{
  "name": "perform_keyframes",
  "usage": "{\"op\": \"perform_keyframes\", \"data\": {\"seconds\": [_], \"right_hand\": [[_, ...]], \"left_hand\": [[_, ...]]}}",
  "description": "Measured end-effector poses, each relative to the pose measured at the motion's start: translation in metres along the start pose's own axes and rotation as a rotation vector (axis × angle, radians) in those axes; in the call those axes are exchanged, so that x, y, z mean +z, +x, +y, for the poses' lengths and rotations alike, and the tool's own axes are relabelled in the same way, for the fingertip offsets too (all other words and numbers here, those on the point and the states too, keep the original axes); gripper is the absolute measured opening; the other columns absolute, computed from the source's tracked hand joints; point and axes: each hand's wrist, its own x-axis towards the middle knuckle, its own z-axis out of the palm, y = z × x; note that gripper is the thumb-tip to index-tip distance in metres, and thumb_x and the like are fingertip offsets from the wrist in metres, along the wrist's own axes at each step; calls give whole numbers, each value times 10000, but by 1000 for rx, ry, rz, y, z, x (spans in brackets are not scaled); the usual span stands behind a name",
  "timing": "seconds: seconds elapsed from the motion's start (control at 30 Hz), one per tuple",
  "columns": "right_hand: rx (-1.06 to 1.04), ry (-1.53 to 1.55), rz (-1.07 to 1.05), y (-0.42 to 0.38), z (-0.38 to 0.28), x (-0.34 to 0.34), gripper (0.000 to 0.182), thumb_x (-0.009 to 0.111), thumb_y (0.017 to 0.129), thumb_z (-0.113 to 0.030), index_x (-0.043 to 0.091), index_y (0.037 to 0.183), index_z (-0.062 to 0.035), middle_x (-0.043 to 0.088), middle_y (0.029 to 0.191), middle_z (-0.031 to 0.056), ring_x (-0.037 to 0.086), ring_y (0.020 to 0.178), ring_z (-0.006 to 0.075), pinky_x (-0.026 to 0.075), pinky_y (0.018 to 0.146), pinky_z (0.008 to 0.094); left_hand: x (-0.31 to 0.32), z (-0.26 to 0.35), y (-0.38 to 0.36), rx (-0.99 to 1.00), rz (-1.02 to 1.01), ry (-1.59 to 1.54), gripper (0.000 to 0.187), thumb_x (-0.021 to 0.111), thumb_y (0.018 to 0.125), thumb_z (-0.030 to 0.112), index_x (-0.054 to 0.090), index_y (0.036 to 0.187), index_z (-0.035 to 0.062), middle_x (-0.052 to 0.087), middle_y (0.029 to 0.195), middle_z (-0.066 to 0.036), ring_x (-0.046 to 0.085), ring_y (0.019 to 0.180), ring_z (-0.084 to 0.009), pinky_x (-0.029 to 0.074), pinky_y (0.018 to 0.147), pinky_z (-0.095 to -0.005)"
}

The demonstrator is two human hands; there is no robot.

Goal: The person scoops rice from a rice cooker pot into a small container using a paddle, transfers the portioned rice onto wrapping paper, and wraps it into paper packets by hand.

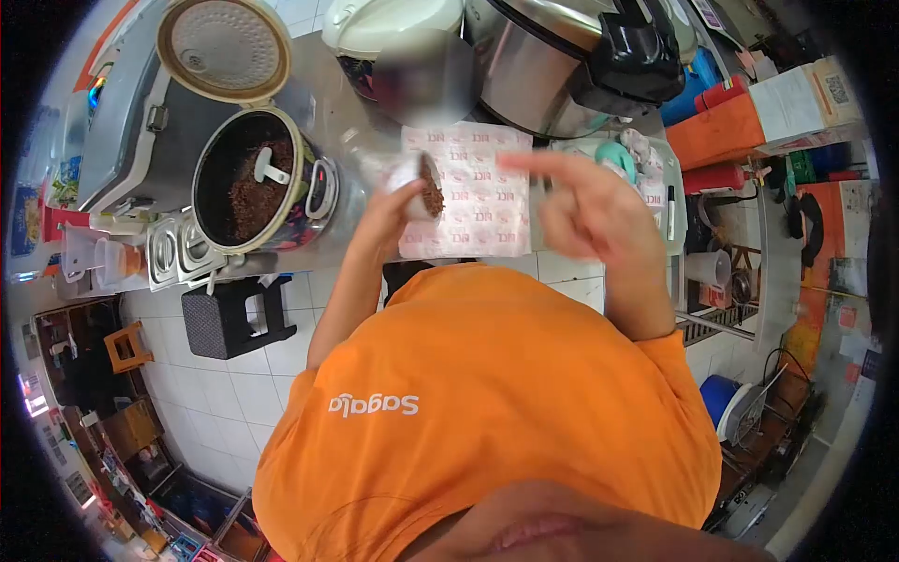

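Observation:
My left hand [382, 217] grips a small white cup [405, 184], tipped on its side with its mouth facing right. Reddish-brown cooked rice [432, 190] fills the cup's mouth. Beneath it lies a sheet of printed food wrapping paper [468, 239] with a repeating red pattern. Over the paper's right edge, my right hand [599, 206] is blurred, its index finger stretched left and the other fingers loosely bent. Nothing shows in that hand. On the left, an open rice cooker [298, 201] contains more of the brown rice and a white rice scoop [272, 167].
The cooker's lid [225, 51] stands raised. Behind the paper are a pale-lidded cooker [393, 23] and a large steel cooker [534, 70]. A tray [676, 220] with a marker sits at right. Lidded steel containers [183, 248] line the left edge, beside a grey cooler box [122, 140].

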Motion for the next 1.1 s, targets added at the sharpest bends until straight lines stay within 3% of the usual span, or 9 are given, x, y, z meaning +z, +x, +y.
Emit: {"op": "perform_keyframes", "data": {"seconds": [0.07,0.13,0.23,0.43,0.53,0.6,0.9,1.07,1.1], "right_hand": [[94,-100,230,-1,28,-44,476,440,942,-298,424,1274,41,409,598,-28,326,462,24,249,401,176],[127,-61,316,-7,60,-72,414,434,948,-248,439,1273,8,390,599,-36,315,469,24,253,405,173],[256,-11,492,-14,102,-103,326,471,937,-194,511,1222,-39,359,570,-52,311,470,19,238,402,168],[391,-420,595,-29,221,-158,288,561,870,-231,604,1086,-47,499,624,11,480,515,153,412,496,278],[292,-982,468,-28,232,-145,264,639,794,-242,648,974,-49,596,773,87,573,667,279,468,640,357],[-71,-1230,168,-26,250,-148,247,683,743,-242,664,909,-60,607,901,115,571,841,322,459,742,387],[-41,-1277,165,-13,273,-163,217,739,660,-292,682,757,-106,590,849,52,519,825,258,441,738,363],[-1,-1237,178,-9,277,-168,166,708,697,-258,675,720,-96,610,806,50,532,822,269,447,734,365],[20,-1212,153,-7,277,-171,146,691,713,-234,674,726,-90,616,808,63,541,816,280,453,732,372]], "left_hand": [[19,-11,24,26,48,190,688,770,688,228,416,1240,22,489,1200,-203,469,1160,-321,430,930,-458],[23,-35,46,388,96,1252,653,762,674,234,445,1215,50,485,1156,-221,482,1100,-352,458,879,-447],[50,-62,51,169,146,1657,593,732,678,229,487,1189,53,461,1192,-256,461,1126,-367,445,887,-449],[33,-72,60,382,221,1489,500,687,737,300,520,1148,68,450,1175,-259,462,1064,-410,446,845,-469],[-3,-60,80,411,295,1189,470,660,762,298,533,1152,69,457,1169,-258,458,1067,-420,442,836,-467],[-17,-32,83,399,377,1313,472,657,765,298,532,1159,69,460,1165,-262,451,1076,-422,426,855,-466],[-50,-17,78,735,816,1654,627,722,696,314,485,1217,60,409,1237,-262,381,1152,-427,307,985,-476],[-27,-43,-2,781,408,1485,596,735,677,286,514,1186,68,423,1283,-204,384,1186,-380,301,987,-477],[-24,-44,-14,649,97,1508,529,730,689,252,536,1142,60,478,1232,-173,424,1148,-353,310,977,-470]]}}
